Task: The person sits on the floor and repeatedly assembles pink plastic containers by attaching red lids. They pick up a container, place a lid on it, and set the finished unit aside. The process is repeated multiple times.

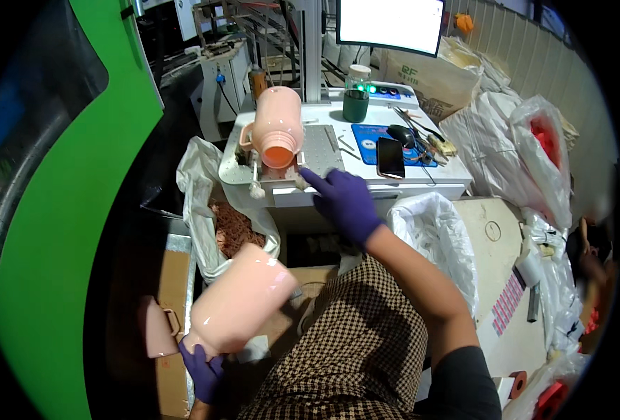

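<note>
At the lower left, my left hand (203, 374), in a purple glove, is closed around the neck end of a glossy pink plastic jug (243, 301). That jug is tilted, its broad base up and to the right. A second pink jug (280, 119) with a side handle lies on the worktable, its round threaded mouth facing me. Gloved in purple too, my right hand (345, 203) is at the table's front edge, just below and right of that mouth. Its index finger stretches to a whitish, cotton-like lump (300, 180); the hand holds nothing visible.
Another pink jug (157, 329) stands by a cardboard box (173, 374) at left. White sacks (198, 171) (464, 245) flank the table; the left one holds brownish shreds. A phone (390, 157), mouse (401, 135), pliers and green bottle (355, 103) sit on the table, beneath a monitor (390, 24).
</note>
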`<state>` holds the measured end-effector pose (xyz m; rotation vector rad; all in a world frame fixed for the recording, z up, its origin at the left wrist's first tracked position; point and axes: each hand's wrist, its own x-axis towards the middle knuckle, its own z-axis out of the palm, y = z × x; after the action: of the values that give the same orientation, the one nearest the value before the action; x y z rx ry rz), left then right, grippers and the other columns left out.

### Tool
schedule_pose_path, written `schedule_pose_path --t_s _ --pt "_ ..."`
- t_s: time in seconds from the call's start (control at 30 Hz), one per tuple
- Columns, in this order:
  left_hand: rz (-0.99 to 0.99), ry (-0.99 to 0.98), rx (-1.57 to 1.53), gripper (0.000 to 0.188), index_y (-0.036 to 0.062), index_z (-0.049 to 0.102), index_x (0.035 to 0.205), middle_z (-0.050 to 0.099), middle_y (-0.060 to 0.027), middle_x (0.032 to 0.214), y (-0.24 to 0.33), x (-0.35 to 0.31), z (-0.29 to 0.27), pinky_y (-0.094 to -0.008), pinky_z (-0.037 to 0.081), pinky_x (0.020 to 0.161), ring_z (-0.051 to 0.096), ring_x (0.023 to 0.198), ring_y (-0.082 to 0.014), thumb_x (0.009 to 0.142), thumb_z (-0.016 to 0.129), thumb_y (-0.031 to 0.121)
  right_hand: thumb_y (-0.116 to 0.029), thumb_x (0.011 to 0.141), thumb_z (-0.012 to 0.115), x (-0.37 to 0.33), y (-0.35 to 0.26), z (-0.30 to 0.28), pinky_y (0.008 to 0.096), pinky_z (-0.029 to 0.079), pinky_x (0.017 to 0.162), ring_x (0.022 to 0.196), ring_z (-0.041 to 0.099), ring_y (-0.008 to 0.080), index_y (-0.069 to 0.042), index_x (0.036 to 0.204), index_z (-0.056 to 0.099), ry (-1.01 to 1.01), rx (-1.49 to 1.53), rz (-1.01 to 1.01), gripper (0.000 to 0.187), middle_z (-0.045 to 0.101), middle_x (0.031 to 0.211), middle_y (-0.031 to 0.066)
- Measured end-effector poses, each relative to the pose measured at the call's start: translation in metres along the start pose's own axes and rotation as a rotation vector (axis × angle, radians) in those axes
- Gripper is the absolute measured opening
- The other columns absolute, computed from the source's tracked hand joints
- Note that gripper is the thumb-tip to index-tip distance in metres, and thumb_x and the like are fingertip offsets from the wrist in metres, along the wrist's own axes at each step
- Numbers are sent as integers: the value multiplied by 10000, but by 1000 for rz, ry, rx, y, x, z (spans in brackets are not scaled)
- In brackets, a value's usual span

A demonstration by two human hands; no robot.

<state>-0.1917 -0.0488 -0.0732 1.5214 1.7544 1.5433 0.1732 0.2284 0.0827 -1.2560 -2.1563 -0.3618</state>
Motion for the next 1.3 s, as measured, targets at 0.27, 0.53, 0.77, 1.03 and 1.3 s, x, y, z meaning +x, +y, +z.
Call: schedule_pose_path --t_s 0.27,0.53,0.77,1.03,1.3 --pt "223 190 -131 627 110 452 1417 363 -230 1507 57 49 15 -445 481 1010 488 1287 -383 876 743 -13 -146 813 652 64 14 66 440 488 714 793 636 285 -150 982 582 111 -168 -179 183 609 877 80" --pt "384 44 -481 691 34 418 1433 391 -173 1498 109 159 126 -426 361 1133 406 1376 -312 847 778 102 -209 825 686 -240 -45 -162 389 506 765 857 639 264 -47 1035 666 148 695 317 266 676 939 108" --pt "772 87 -44 687 88 504 1377 380 -219 1512 124 266 267 -508 330 1152 381 1389 -441 780 841 131 -196 980 654 -444 -65 -205 467 461 1062 1300 496 330 -99 1573 297 560 985 1158 699 385 1566 206" --pt "593 51 77 714 132 476 1428 306 -201 1545 105 305 311 -484 360 1135 330 1421 -440 810 818 235 -298 978 660 -469 -62 -185 315 513 807 829 601 159 -24 1147 566 612 900 1025 336 620 977 80" --pt "546 26 234 782 156 443 1457 304 -226 1537 109 319 310 -473 399 1109 396 1381 -443 795 827 317 -365 888 729 -335 -78 -189 334 467 876 965 613 198 -61 902 599 464 851 735 332 606 988 75"
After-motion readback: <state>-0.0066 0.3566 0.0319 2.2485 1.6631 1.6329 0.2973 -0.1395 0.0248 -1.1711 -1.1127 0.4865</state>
